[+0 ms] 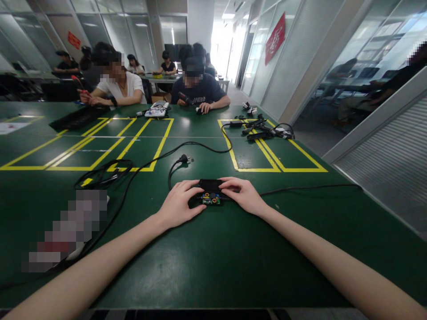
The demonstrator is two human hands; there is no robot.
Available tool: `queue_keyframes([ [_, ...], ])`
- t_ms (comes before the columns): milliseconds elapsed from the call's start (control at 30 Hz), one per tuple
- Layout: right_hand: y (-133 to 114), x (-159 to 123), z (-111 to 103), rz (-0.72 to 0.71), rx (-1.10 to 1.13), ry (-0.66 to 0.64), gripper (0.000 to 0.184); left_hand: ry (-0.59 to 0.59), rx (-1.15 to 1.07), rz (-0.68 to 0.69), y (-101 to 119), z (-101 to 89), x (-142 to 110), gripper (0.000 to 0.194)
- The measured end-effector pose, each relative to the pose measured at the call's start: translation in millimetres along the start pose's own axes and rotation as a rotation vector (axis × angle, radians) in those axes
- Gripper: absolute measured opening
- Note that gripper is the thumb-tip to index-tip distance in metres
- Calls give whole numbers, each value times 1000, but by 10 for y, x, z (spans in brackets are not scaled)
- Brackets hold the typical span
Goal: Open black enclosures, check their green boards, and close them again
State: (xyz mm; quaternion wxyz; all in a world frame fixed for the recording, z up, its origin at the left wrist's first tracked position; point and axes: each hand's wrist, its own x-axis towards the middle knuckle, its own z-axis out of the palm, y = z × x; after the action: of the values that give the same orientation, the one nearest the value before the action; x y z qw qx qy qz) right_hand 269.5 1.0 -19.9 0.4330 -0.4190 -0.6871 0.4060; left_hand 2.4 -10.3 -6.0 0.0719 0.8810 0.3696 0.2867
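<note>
A small black power adapter (211, 186) lies on the green table (213, 262) straight in front of me, its casing open so a circuit board (211, 198) with coloured parts shows at the near side. My left hand (180, 203) grips its left end, fingers curled over the top. My right hand (242, 194) holds its right end the same way. A thin black cable (310, 188) runs from the adapter to the right.
A black cord with a plug (183, 158) and a coiled cable (103, 173) lie left of centre. Yellow tape boxes (267, 153) mark the table. More adapters and cables (263, 129) sit far right. Two people work at the far edge, others behind.
</note>
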Motion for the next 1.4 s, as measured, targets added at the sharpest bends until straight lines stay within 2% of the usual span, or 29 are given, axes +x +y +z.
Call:
queue_keyframes([
  [233, -8, 13, 10, 30, 53, 4, 17, 18, 25, 1, 13, -20, 11, 37],
  [500, -28, 16, 4, 91, 73, 20, 38, -10, 2, -23, 16, -25, 18, 33],
  [667, -26, 26, -9, 89, 70, 20, 38, -13, -16, -21, 12, -28, 15, 32],
  [867, -15, 19, 13, 122, 85, 32, 40, 28, -41, -52, 36, -24, 27, 50],
  [1100, -22, 6, 28, 88, 73, 51, 37, 14, -109, -90, 21, -8, 28, 82],
  [1233, -33, 10, 30, 71, 70, 47, 34, -12, -98, -84, 12, -7, 24, 86],
  [1400, -38, 9, 28, 45, 47, 49, 31, -31, -80, -88, 9, -3, 23, 82],
])
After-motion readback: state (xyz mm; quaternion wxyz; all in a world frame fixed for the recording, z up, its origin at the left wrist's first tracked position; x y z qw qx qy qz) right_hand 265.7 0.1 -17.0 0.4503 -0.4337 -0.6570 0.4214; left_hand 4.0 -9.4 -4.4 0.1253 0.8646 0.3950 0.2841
